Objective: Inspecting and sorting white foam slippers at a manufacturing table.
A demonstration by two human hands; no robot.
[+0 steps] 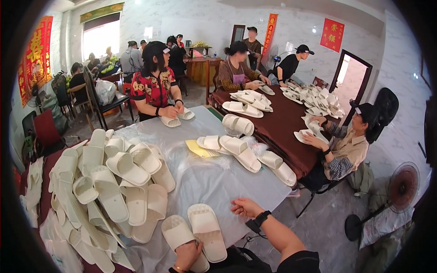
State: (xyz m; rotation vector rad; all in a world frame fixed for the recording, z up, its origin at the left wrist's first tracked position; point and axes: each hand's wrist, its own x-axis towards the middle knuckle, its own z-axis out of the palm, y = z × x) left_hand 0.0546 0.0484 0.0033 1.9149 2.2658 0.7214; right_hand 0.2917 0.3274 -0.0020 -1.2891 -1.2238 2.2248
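The near table [223, 186], spread with a pale plastic sheet, takes up the middle, and a long table in brown cloth [284, 132] reaches away beyond it, with other people seated around it. On the left of the near table rises a big heap of slippers [109, 182], all cream. Across its far half lies a looser row of slippers [241, 152], with a yellow sheet [200, 149] by its left end. At the near edge, right of the heap, a pair lies side by side: the left slipper [175, 231] and the right slipper [212, 241]. The left hand [187, 255] grasps the left slipper at its middle, fingertips hidden, with the right slipper just beside it. The right hand [246, 208] hangs right of the pair, released and loosely curled, touching neither slipper. A dark band [261, 218] circles the right wrist
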